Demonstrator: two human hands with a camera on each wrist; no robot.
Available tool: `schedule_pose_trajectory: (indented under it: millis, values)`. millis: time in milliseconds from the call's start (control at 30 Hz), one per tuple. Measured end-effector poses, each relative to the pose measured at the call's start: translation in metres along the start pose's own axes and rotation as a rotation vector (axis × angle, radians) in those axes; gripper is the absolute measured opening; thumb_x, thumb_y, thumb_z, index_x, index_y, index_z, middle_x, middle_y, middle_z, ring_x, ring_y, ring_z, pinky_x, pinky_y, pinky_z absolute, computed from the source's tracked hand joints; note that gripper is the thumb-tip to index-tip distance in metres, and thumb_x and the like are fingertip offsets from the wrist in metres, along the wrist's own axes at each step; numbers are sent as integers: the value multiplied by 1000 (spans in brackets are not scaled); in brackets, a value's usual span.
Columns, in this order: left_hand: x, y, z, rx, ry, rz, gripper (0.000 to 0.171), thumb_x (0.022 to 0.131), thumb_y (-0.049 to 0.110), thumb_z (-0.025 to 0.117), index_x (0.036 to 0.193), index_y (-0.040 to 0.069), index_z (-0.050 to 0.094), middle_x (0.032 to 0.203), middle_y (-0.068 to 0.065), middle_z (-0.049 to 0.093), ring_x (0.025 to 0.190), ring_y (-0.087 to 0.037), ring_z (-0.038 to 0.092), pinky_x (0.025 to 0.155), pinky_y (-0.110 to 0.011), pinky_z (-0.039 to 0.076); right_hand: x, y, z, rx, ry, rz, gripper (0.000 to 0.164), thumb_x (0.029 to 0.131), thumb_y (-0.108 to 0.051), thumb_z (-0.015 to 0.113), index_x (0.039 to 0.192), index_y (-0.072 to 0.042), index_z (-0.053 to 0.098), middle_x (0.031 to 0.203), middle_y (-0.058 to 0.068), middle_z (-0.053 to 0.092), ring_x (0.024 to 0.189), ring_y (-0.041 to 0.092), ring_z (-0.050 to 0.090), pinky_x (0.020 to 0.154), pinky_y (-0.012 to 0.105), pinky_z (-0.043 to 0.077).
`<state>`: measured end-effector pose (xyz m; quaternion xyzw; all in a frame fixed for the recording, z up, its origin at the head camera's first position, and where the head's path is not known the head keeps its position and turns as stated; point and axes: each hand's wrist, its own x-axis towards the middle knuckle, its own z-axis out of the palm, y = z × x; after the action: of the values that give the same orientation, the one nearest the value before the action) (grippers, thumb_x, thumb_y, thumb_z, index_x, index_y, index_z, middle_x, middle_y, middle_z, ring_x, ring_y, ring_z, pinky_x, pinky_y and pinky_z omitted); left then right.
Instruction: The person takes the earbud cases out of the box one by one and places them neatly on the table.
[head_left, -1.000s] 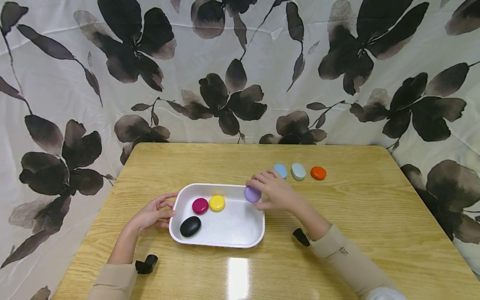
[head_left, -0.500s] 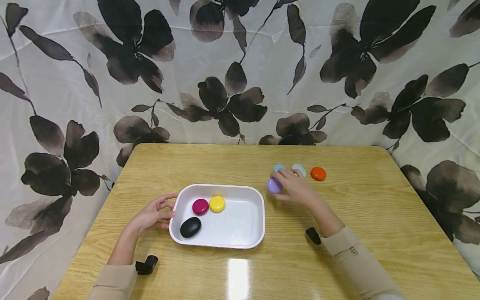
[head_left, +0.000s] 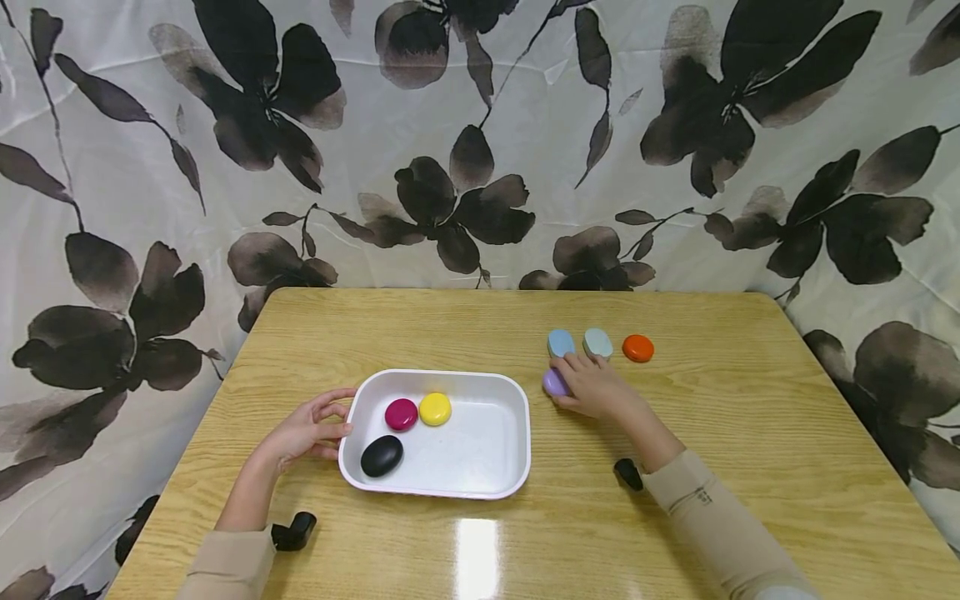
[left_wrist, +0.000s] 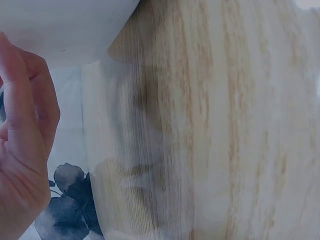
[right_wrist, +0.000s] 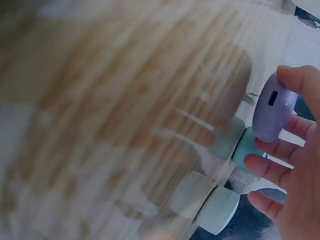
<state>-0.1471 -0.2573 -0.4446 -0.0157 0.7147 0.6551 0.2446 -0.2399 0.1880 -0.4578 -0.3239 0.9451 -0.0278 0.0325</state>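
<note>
My right hand (head_left: 600, 393) pinches a purple pebble-shaped gadget (head_left: 556, 382) between thumb and fingers. In the right wrist view this purple gadget (right_wrist: 275, 107) shows a dark slot in its side and stands tilted, close over the table. Just behind the hand lie a light blue rounded piece (head_left: 561, 342) and a pale mint one (head_left: 597, 342). My left hand (head_left: 306, 429) rests its fingers against the left end of a white tray (head_left: 480, 492). Inside the tray are a magenta disc (head_left: 401, 414), a yellow disc (head_left: 435, 409) and a black oval piece (head_left: 382, 456).
An orange disc (head_left: 638, 348) sits right of the mint piece on the wooden table (head_left: 750, 400). A floral cloth (head_left: 480, 150) hangs behind the table's far edge. Black straps (head_left: 294, 532) show at the wrists.
My right hand has carried the purple gadget out from over the tray's right end, rightward and down near the light blue piece. The left hand and tray have stayed put.
</note>
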Motion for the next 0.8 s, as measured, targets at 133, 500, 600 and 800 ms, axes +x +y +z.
schedule_pose_trajectory:
  millis: [133,500,600,800]
  values:
    - [0,-1,0,1,-9,11,67,85,7,63,140,1,25,97,-1,53,78,-15,60,62,-36,56,-1,1,2,1,-57,29,53,88,-35,57,128,-4,42,120,16,46,116,35,41,97,57,32]
    - [-3,-1,2,8,3,9,68,84,6,63,140,1,24,98,-2,53,78,-16,60,62,-35,56,-1,0,1,55,-142,86,54,90,-35,54,132,-4,38,131,20,41,123,38,36,100,59,26]
    - [-3,-1,3,11,9,9,68,84,6,63,140,1,25,98,-2,53,78,-16,60,62,-35,56,-1,0,1,70,-140,88,55,89,-36,54,132,-5,38,131,21,40,123,38,36,100,59,26]
    - [-3,-3,4,15,13,5,67,85,7,63,140,2,25,98,-2,52,78,-16,60,63,-36,56,-3,-1,-1,113,-121,97,60,87,-40,57,135,-10,38,132,19,41,121,40,38,99,60,25]
